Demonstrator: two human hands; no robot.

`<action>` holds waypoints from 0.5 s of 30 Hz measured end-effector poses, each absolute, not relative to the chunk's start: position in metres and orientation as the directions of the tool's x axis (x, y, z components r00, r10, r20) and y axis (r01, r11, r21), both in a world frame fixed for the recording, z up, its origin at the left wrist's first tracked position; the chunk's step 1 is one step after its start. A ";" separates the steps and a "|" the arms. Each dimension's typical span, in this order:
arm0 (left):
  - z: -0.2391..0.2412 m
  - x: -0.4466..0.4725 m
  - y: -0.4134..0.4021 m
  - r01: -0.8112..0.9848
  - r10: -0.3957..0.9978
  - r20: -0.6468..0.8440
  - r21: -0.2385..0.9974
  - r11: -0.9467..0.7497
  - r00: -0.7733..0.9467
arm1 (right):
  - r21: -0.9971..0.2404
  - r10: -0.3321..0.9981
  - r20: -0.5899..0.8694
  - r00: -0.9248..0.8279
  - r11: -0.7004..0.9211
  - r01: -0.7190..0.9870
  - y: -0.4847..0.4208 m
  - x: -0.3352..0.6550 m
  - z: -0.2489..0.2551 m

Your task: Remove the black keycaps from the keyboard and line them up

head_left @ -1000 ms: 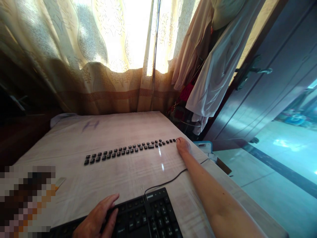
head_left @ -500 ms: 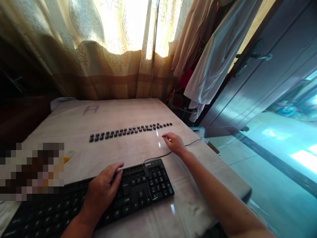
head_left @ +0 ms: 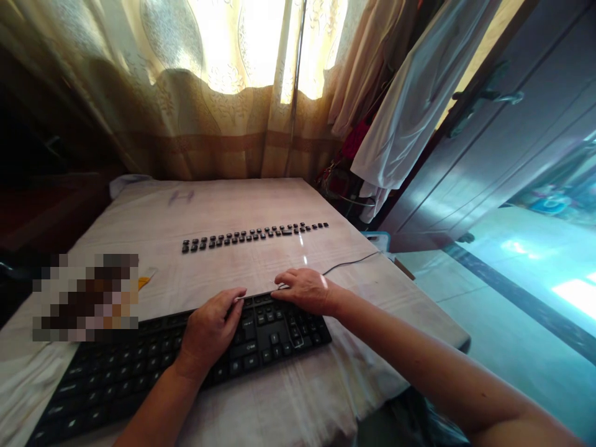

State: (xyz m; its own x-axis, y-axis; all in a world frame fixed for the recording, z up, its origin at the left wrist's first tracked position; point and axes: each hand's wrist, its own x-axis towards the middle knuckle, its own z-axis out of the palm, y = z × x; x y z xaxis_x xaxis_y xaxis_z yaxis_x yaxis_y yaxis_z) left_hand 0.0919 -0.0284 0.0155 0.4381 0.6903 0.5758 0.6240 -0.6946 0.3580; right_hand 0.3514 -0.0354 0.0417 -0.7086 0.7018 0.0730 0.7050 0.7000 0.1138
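Observation:
A black keyboard (head_left: 261,363) lies at a slant across the near part of the cloth-covered table. My left hand (head_left: 209,329) rests over its middle, thumb and forefinger pinching a thin white thing (head_left: 239,298) too small to name. Over the keyboard's upper right corner, my right hand (head_left: 305,290) has its fingers closed on the upper end of a wire keycap puller (head_left: 296,340). The puller's lower wire loop shows on the number pad; its dark handle is hidden under the hand. Beyond both hands, small black keycaps (head_left: 246,236) stand in two rows.
A black cable (head_left: 349,263) runs to the table's right edge. At the left lies a blurred-out item (head_left: 88,298) with an orange-and-white piece (head_left: 146,279) beside it. Curtains (head_left: 223,136) hang behind the table, clothes (head_left: 395,136) and a door (head_left: 465,155) to the right.
My right hand has come left and down from the bare cloth onto the puller at the keyboard's corner. A white bit now shows in my left pinch. The view has shifted slightly.

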 end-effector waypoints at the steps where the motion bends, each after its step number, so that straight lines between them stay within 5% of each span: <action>1: 0.016 0.092 -0.029 0.619 0.685 0.583 0.357 -0.699 0.437 | 0.131 0.694 0.064 -0.717 0.706 0.696 -0.036 0.350 0.043; 15: 0.023 0.098 -0.048 0.670 0.722 0.445 0.303 -0.678 0.529 | 0.073 0.688 0.091 -0.720 0.717 0.694 -0.043 0.365 0.038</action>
State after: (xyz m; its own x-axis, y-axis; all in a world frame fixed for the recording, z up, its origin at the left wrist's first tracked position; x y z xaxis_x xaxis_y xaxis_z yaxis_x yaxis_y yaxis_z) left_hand 0.0982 -0.0475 0.0231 0.5290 0.7223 0.4455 0.6704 -0.6775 0.3025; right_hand 0.3647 -0.0433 0.0380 -0.7201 0.6879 0.0910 0.6937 0.7165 0.0729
